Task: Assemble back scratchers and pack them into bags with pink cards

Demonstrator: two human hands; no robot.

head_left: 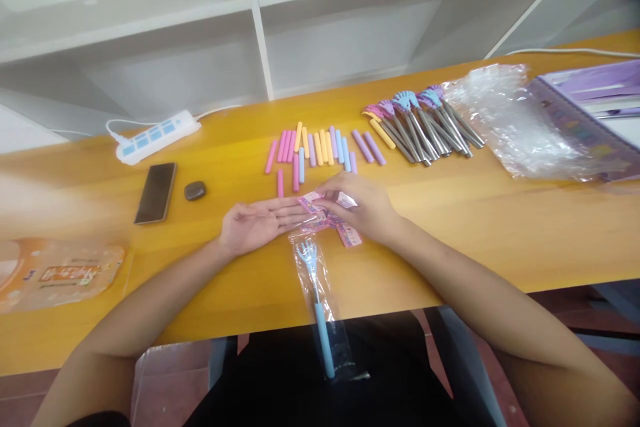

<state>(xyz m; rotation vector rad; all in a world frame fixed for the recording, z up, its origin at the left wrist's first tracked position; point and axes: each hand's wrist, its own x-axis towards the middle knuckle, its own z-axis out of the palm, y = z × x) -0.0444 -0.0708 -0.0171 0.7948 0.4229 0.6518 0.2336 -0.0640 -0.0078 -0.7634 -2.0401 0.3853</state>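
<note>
My left hand (pixel 255 225) lies palm up over the table with its fingers stretched out, their tips touching small pink printed cards. From the other side, my right hand (pixel 364 208) pinches a pink card (pixel 310 200) between thumb and fingers. Another pink card (pixel 349 235) lies just below that hand; more are partly hidden beneath it. Nearer to me, a light blue back scratcher (pixel 324 337) with a hand-shaped head rests in a clear plastic bag (pixel 303 267), its handle end overhanging the table edge.
Several coloured sleeves (pixel 325 147) lie beyond my hands. Back scratchers with bare metal rods (pixel 425 130) are heaped at the back right, beside clear bags (pixel 505 120) and a purple package (pixel 590 100). A phone (pixel 156 193), black case (pixel 195 191) and power strip (pixel 157 137) are left.
</note>
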